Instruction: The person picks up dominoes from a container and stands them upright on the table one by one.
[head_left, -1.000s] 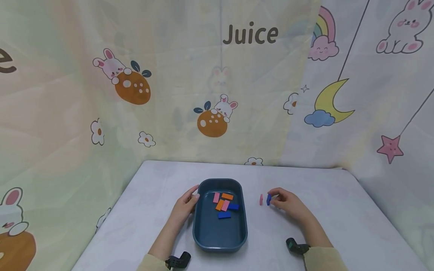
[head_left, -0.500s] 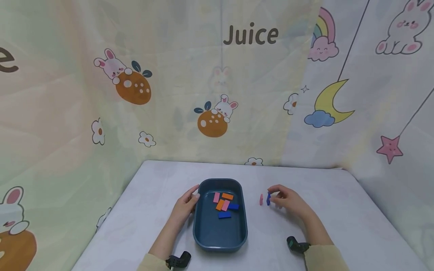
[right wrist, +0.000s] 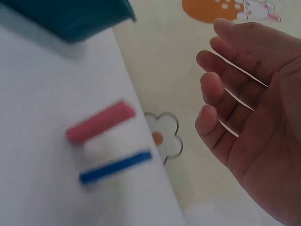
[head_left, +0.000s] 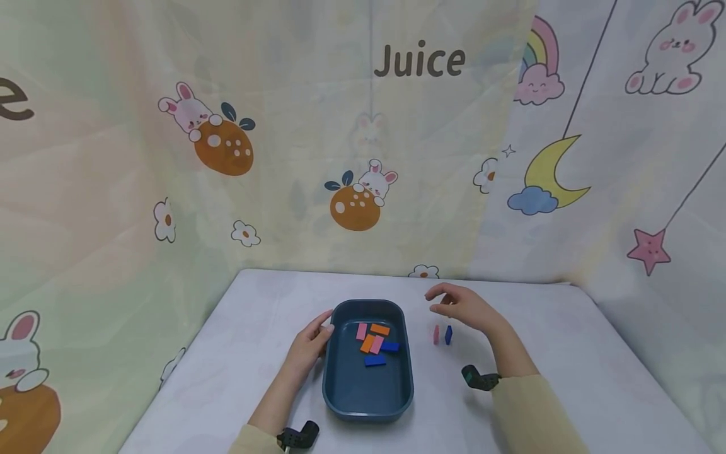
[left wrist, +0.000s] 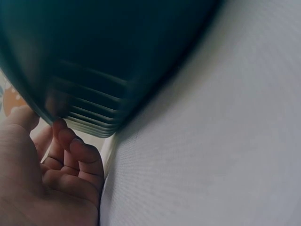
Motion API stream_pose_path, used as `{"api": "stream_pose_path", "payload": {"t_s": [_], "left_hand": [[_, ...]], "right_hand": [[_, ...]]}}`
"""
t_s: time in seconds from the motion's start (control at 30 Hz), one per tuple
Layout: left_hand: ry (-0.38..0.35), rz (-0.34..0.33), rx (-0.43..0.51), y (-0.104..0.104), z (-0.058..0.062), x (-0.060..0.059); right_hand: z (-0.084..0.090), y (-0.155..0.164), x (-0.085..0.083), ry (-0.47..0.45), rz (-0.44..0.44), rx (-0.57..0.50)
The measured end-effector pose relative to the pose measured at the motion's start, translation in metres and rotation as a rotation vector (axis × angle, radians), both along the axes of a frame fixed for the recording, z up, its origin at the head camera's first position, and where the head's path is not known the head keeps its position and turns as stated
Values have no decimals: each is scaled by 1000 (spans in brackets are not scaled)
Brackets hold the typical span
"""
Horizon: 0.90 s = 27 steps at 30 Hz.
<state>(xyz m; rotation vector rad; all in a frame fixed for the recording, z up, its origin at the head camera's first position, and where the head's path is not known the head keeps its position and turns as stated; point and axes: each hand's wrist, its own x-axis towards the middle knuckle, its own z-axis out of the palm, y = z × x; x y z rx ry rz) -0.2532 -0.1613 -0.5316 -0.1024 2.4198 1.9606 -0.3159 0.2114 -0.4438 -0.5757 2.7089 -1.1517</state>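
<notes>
At its upper left rim, the dark blue-green tray (head_left: pixel 368 397) is gripped by my left hand (head_left: pixel 308 343). In the left wrist view the curled fingers (left wrist: pixel 84 153) lie against the tray's outer wall. Inside are several small flat blocks: orange (head_left: pixel 380 329), pink (head_left: pixel 377 344) and blue (head_left: pixel 375 360). To the tray's right, a pink block (head_left: pixel 436 335) and a blue block (head_left: pixel 449 335) stand on edge, side by side with a gap between. Above and beyond them hovers my right hand (head_left: pixel 465 308), fingers relaxed, holding nothing.
Under everything is a white-covered table (head_left: pixel 567 378). A printed cloth backdrop (head_left: pixel 283 126) rises at its far edge and sides. Each wrist wears a black camera, one at the left (head_left: pixel 299 435) and one at the right (head_left: pixel 480 378).
My right hand has let go of the blue block and moved up and left, away from it. The blue block stands beside the pink one. My left hand and the tray have stayed put.
</notes>
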Motion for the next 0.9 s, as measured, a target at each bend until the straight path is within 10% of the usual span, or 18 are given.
{"api": "stream_pose_path", "payload": {"t_s": [0.4,0.9], "left_hand": [[-4,-8,-9,2,1,-4],[-6,-17,-1,-2,-3,-4]], "right_hand": [[27,-63,-18,-30,185,-22],[3,-137,-23,-106,361,84]]}}
